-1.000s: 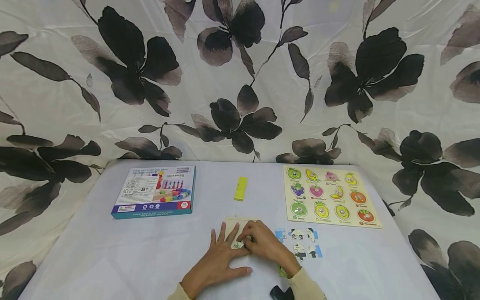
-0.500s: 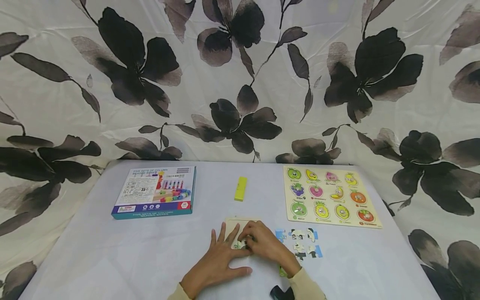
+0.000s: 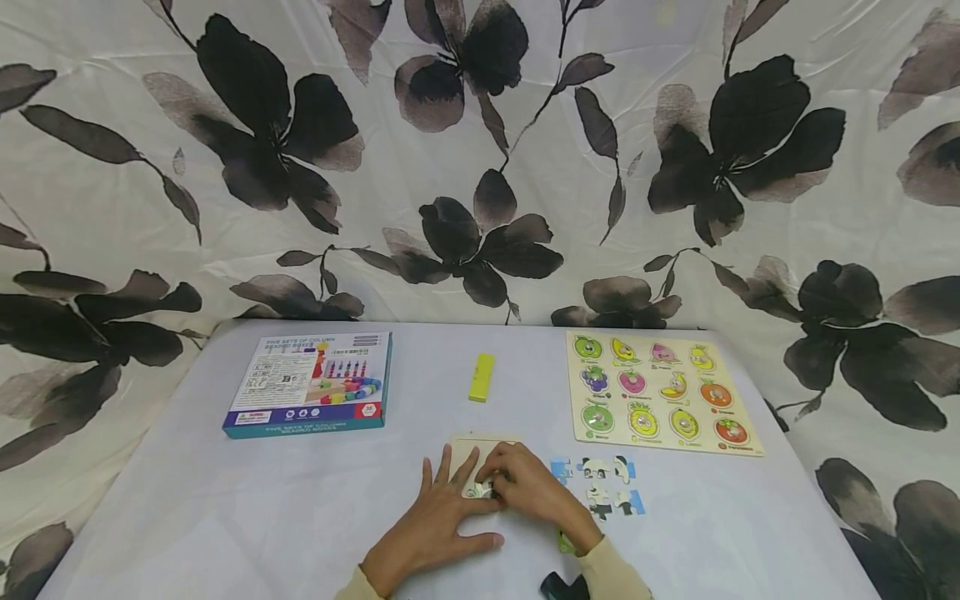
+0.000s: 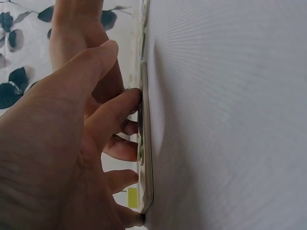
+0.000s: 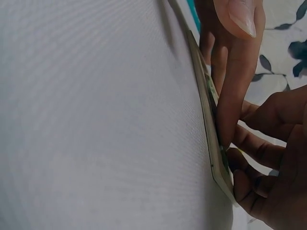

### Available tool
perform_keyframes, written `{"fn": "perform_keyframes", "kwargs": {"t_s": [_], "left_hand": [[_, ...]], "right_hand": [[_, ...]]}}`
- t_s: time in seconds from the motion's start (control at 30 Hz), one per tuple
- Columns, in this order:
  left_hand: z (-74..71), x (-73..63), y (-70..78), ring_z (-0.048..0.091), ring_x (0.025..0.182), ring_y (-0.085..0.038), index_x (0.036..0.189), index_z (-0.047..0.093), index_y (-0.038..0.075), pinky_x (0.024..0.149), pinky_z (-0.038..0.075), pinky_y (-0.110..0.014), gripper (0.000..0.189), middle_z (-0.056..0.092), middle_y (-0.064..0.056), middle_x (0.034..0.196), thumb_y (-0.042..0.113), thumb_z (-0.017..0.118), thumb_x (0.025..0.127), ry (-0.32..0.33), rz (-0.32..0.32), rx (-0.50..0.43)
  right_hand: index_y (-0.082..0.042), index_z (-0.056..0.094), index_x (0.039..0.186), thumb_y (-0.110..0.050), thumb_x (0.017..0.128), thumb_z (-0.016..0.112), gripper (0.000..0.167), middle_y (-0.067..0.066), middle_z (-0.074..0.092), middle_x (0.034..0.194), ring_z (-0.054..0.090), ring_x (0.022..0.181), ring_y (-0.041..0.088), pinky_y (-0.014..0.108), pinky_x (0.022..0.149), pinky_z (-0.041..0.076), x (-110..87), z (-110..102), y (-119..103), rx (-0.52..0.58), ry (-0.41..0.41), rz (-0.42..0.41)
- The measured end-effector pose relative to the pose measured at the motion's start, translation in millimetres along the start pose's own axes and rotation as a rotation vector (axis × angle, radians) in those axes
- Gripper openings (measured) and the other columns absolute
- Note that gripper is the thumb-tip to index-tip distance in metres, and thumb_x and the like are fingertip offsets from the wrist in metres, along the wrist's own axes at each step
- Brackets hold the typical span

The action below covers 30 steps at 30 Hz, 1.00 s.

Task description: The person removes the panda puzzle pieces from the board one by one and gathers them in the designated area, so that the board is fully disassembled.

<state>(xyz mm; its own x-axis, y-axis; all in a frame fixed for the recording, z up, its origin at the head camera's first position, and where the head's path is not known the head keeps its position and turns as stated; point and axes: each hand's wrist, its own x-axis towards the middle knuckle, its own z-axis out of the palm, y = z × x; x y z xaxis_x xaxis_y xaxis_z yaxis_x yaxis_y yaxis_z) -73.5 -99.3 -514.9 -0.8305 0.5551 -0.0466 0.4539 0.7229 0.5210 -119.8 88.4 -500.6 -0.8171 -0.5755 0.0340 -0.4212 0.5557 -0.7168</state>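
My left hand (image 3: 442, 517) lies with fingers spread over a small pale puzzle board (image 3: 491, 443) on the table, its fingertips resting on the board's surface. From the right, my right hand (image 3: 528, 483) reaches in with bent fingers, pinching a small puzzle piece (image 3: 480, 489) on the board, close beside the left index finger. The piece is mostly covered by the fingers. Both wrist views show the thin board edge (image 4: 148, 165) side-on, flat on the cloth. Right of the hands lie several loose panda puzzle pieces (image 3: 596, 469) with blue and white parts.
A boxed toy set (image 3: 307, 387) lies at the back left, with a yellow block (image 3: 482, 377) at the back middle. A fruit puzzle board (image 3: 660, 392) lies at the back right. A green piece (image 3: 565, 543) and a black object (image 3: 562, 586) are near the right sleeve.
The right fingers have shifted slightly over the board, with the small puzzle piece turning a little beneath them. The left hand stays in place.
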Motion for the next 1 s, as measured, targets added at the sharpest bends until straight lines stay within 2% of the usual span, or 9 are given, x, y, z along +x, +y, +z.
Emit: {"fn": "perform_keyframes", "kwargs": {"t_s": [0.33, 0.5, 0.63, 0.87, 1.0], "left_hand": [[1.6, -0.8, -1.5, -0.003, 0.136, -0.060, 0.125, 0.063, 0.040, 0.099, 0.003, -0.079, 0.049, 0.017, -0.016, 0.158, 0.067, 0.052, 0.086, 0.012, 0.023, -0.010], [2.1, -0.9, -2.4, -0.003, 0.137, -0.059, 0.124, 0.064, 0.039, 0.099, 0.002, -0.079, 0.049, 0.018, -0.016, 0.158, 0.067, 0.052, 0.085, 0.010, 0.021, -0.010], [2.4, -1.6, -2.3, -0.003, 0.137, -0.058, 0.124, 0.064, 0.038, 0.100, 0.003, -0.079, 0.050, 0.018, -0.016, 0.158, 0.067, 0.052, 0.085, 0.009, 0.021, -0.002], [1.5, -2.0, -1.6, -0.003, 0.137, -0.059, 0.126, 0.063, 0.039, 0.100, 0.002, -0.079, 0.050, 0.019, -0.017, 0.158, 0.066, 0.052, 0.086, 0.010, 0.026, -0.005], [1.7, -2.2, -1.3, -0.004, 0.137, -0.058, 0.126, 0.062, 0.040, 0.100, 0.002, -0.078, 0.049, 0.018, -0.016, 0.158, 0.066, 0.053, 0.086, 0.009, 0.025, -0.011]], "right_hand": [[-0.010, 0.073, 0.098, 0.002, 0.088, 0.056, 0.023, -0.004, 0.069, 0.095, 0.054, 0.089, 0.009, 0.030, 0.083, 0.044, 0.0, -1.5, 2.2, 0.096, -0.023, 0.008], [-0.007, 0.073, 0.098, -0.002, 0.090, 0.060, 0.016, -0.002, 0.070, 0.089, 0.058, 0.080, 0.005, 0.024, 0.076, 0.048, 0.4, -1.5, 3.3, 0.153, -0.055, 0.002], [-0.007, 0.074, 0.097, -0.003, 0.088, 0.064, 0.013, -0.001, 0.071, 0.086, 0.058, 0.075, 0.002, 0.022, 0.072, 0.049, 0.9, -2.1, 2.9, 0.157, -0.063, -0.006], [-0.011, 0.076, 0.097, -0.005, 0.086, 0.068, 0.015, -0.004, 0.072, 0.091, 0.060, 0.085, 0.005, 0.024, 0.078, 0.049, 0.8, -4.3, 4.3, 0.137, -0.057, -0.003], [-0.010, 0.075, 0.097, -0.003, 0.088, 0.066, 0.015, -0.002, 0.071, 0.092, 0.062, 0.083, 0.005, 0.023, 0.075, 0.050, 1.4, -4.0, 5.2, 0.166, -0.031, 0.000]]}}
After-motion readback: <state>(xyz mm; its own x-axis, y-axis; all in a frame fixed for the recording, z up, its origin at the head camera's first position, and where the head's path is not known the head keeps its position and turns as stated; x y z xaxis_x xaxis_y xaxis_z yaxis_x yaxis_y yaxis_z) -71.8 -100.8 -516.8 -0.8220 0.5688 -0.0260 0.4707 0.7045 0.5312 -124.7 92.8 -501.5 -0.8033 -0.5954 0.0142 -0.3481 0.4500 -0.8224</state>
